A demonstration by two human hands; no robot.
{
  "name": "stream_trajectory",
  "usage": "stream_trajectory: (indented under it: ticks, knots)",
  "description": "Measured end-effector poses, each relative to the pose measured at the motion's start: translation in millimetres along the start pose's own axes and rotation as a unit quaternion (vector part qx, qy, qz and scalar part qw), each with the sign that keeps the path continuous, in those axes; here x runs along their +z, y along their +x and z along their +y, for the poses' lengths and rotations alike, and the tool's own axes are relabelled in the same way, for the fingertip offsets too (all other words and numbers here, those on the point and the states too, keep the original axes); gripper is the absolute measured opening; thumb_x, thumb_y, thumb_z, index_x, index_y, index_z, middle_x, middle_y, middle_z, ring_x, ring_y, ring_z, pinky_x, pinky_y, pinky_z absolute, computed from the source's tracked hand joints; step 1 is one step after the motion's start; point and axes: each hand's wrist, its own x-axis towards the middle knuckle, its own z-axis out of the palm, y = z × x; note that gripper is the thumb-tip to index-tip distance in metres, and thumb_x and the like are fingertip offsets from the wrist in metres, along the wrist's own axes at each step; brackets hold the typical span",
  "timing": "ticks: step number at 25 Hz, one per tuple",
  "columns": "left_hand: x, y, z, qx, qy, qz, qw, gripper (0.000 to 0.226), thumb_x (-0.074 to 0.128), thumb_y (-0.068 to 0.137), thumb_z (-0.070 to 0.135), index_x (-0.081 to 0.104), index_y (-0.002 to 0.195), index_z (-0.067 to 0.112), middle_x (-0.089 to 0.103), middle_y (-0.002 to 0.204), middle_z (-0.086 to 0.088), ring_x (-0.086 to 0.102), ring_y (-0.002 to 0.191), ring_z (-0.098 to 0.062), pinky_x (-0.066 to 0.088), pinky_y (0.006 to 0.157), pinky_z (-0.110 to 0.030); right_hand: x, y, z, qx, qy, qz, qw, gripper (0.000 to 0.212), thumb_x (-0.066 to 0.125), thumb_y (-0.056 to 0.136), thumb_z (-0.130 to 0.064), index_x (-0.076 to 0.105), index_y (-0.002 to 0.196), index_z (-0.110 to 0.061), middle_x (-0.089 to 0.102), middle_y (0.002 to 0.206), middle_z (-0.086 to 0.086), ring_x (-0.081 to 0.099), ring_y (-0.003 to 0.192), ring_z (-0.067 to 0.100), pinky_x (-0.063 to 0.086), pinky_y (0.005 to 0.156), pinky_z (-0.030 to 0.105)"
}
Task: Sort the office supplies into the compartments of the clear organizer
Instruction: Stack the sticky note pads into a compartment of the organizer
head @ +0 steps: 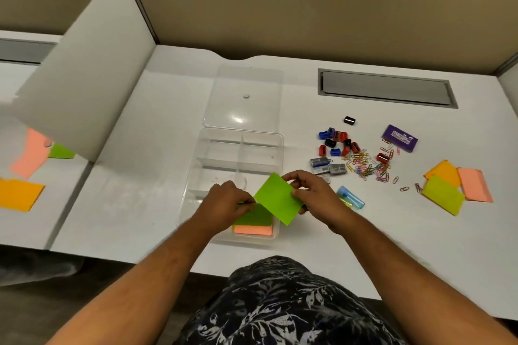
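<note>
The clear organizer (207,148) lies on the white desk in front of me, its compartments divided by clear walls. Its near right compartment holds a pink sticky-note pad (252,230) with green notes (256,218) on top. My right hand (311,193) pinches a tilted green sticky-note pad (277,199) over that compartment. My left hand (227,202) pinches the green notes lying in the compartment, just left of the tilted pad.
The clear lid (244,98) lies behind the organizer. To the right are sharpeners (336,141), coloured paper clips (367,165), staple boxes (328,165), a purple box (399,138), a blue case (351,197) and orange, yellow-green and pink pads (454,185). A divider panel (84,78) stands left.
</note>
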Motion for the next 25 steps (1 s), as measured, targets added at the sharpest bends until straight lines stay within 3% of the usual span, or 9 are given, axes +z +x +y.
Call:
stream_trajectory:
  ticks: [2, 5, 9, 13, 17, 21, 25]
  knots:
    - [-1.5, -3.0, -3.1, 0.013, -0.002, 0.027, 1.000, 0.017, 0.065, 0.094, 0.039, 0.076, 0.107, 0.034, 0.074, 0.097, 0.010, 0.059, 0.093, -0.017, 0.045, 0.079, -0.038, 7.7, -0.8, -5.2, -0.024, -0.059, 0.008, 0.998, 0.050, 0.050, 0.094, -0.002, 0.070, 0.113, -0.044, 0.062, 0.106, 0.000, 0.063, 0.078, 0.016, 0.057, 0.064, 0.034]
    - [-3.0, -10.0, -18.3, -0.003, -0.059, 0.114, 0.992, 0.011, 0.064, 0.097, 0.026, 0.075, 0.102, 0.028, 0.073, 0.098, 0.013, 0.057, 0.090, -0.015, 0.048, 0.079, -0.039, 20.5, 1.0, -11.1, -0.073, -0.169, 0.013, 0.983, 0.044, 0.054, 0.097, -0.003, 0.070, 0.120, -0.038, 0.061, 0.107, -0.004, 0.063, 0.087, 0.016, 0.058, 0.081, 0.039]
    - [-7.4, -12.2, -36.5, -0.082, -0.125, 0.165, 0.975, 0.019, 0.058, 0.099, 0.016, 0.072, 0.105, 0.028, 0.070, 0.099, 0.016, 0.053, 0.091, -0.005, 0.047, 0.082, -0.027, 46.3, 7.9, -17.2, -0.102, -0.248, 0.010, 0.963, 0.031, 0.061, 0.098, -0.008, 0.074, 0.115, -0.030, 0.067, 0.108, -0.004, 0.063, 0.093, 0.014, 0.054, 0.090, 0.037]
    - [-11.1, -7.8, -28.9, -0.074, -0.134, 0.162, 0.975, 0.021, 0.058, 0.098, 0.015, 0.072, 0.102, 0.029, 0.069, 0.096, 0.018, 0.054, 0.089, -0.004, 0.044, 0.080, -0.022, 71.1, 15.6, -11.8, -0.099, -0.326, -0.027, 0.940, 0.027, 0.065, 0.094, -0.011, 0.075, 0.114, -0.025, 0.070, 0.110, -0.002, 0.065, 0.102, 0.019, 0.053, 0.092, 0.040]
    - [-11.3, 2.9, -9.9, -0.041, -0.126, 0.157, 0.979, 0.018, 0.063, 0.094, 0.015, 0.071, 0.101, 0.029, 0.068, 0.095, 0.019, 0.051, 0.085, -0.002, 0.038, 0.077, -0.016, 68.0, 14.6, -1.8, -0.121, -0.321, 0.007, 0.939, 0.027, 0.073, 0.091, -0.018, 0.074, 0.116, -0.027, 0.065, 0.115, -0.008, 0.063, 0.100, 0.010, 0.051, 0.088, 0.031]
    - [-5.7, 19.0, 10.8, -0.024, -0.102, 0.148, 0.983, 0.017, 0.067, 0.091, 0.019, 0.070, 0.101, 0.032, 0.066, 0.093, 0.023, 0.052, 0.083, -0.003, 0.044, 0.078, -0.026, 43.0, 17.9, 11.1, -0.104, -0.261, 0.013, 0.960, 0.015, 0.076, 0.089, -0.018, 0.080, 0.101, -0.025, 0.073, 0.098, -0.008, 0.065, 0.087, 0.008, 0.055, 0.085, 0.032]
    - [-0.7, 26.6, 22.8, -0.055, -0.047, 0.128, 0.989, 0.014, 0.067, 0.090, 0.021, 0.071, 0.099, 0.032, 0.068, 0.093, 0.019, 0.058, 0.084, -0.009, 0.049, 0.079, -0.037, 35.4, 23.2, 17.2, -0.106, -0.305, -0.052, 0.945, 0.016, 0.073, 0.092, -0.018, 0.081, 0.105, -0.024, 0.075, 0.103, -0.005, 0.064, 0.087, 0.009, 0.051, 0.082, 0.029]
